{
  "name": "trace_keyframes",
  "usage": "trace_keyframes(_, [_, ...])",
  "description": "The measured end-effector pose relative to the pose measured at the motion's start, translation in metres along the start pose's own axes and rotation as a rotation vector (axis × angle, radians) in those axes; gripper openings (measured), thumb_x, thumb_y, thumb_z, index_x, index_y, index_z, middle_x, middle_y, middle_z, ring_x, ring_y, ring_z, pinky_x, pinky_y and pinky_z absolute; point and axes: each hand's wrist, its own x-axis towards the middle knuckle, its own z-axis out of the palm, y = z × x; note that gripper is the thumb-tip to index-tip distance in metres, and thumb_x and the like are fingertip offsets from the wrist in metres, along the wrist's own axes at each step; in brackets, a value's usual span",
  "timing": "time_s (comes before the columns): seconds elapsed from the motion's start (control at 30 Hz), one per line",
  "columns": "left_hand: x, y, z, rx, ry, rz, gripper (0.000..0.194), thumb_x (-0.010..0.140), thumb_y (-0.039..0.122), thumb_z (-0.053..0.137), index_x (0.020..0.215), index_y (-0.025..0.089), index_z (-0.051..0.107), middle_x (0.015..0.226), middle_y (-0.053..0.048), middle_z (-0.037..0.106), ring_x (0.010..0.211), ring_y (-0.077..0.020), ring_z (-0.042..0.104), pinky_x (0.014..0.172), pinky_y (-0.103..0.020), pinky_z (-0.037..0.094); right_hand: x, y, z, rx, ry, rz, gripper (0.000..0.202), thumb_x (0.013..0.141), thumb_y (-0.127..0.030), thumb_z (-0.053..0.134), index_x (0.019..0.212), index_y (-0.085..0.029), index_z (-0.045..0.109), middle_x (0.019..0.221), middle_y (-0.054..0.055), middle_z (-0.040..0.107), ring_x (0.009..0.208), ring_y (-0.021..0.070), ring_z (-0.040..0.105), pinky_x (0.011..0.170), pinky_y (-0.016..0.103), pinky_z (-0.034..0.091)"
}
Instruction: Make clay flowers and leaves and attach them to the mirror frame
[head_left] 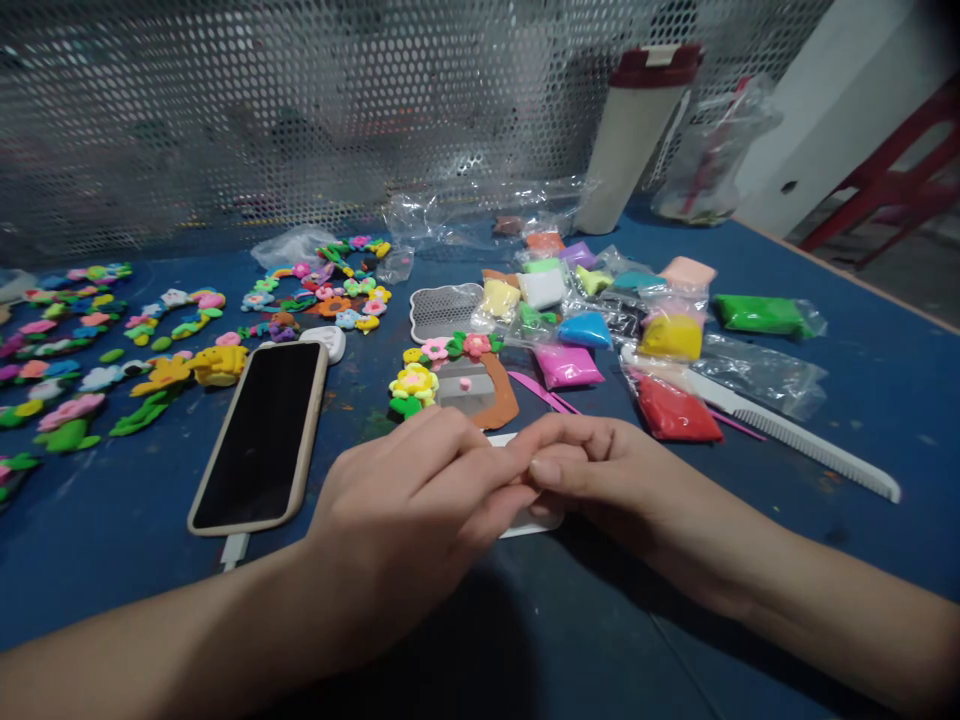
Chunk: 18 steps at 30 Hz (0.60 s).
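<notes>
My left hand (420, 485) and my right hand (607, 462) meet at the fingertips above the table's near middle. Both are closed in a pinch, and whatever lies between the fingers is hidden. Below them a white flat piece (529, 524) shows in part. Just beyond stands out a small mirror (461, 402) with a brown clay border (504, 398), clay flowers along its top and left, and a tiny pink clay bit (465, 384) on its face. Behind it lies a scallop-edged mirror (446, 312). Pink modelling tools (541, 390) rest beside the brown border.
Left of my hands lies a phone (262, 440) with a cable plugged in. Clay-decorated pieces (180, 315) cover the left side. Bagged clay packets (585, 330), a white comb (810, 445) and a tumbler (637, 140) occupy the right. A perforated metal panel (300, 110) closes the back.
</notes>
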Motion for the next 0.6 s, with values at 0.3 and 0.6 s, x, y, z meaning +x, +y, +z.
trace_keyframes(0.3, [0.002, -0.013, -0.007, -0.233, 0.023, -0.132, 0.016, 0.086, 0.023, 0.053, 0.074, 0.019, 0.063, 0.069, 0.001, 0.061, 0.062, -0.0105, 0.058, 0.059, -0.019, 0.04, 0.001, -0.004, -0.005, 0.011, 0.111, -0.031, 0.008, 0.076, -0.022, 0.072, 0.084, -0.019, 0.07, 0.087, 0.001, 0.073, 0.076, 0.0079, 0.064, 0.067, 0.016, 0.047])
trace_keyframes(0.6, [-0.005, -0.024, 0.003, -0.387, -0.305, -0.23, 0.026, 0.09, 0.014, 0.037, 0.098, 0.025, 0.058, 0.09, 0.006, 0.068, 0.078, -0.0112, 0.063, 0.067, -0.019, 0.043, 0.006, -0.008, -0.015, 0.096, 0.124, -0.081, 0.009, 0.076, -0.026, 0.073, 0.084, -0.023, 0.072, 0.089, -0.001, 0.075, 0.08, 0.0079, 0.067, 0.07, 0.016, 0.05])
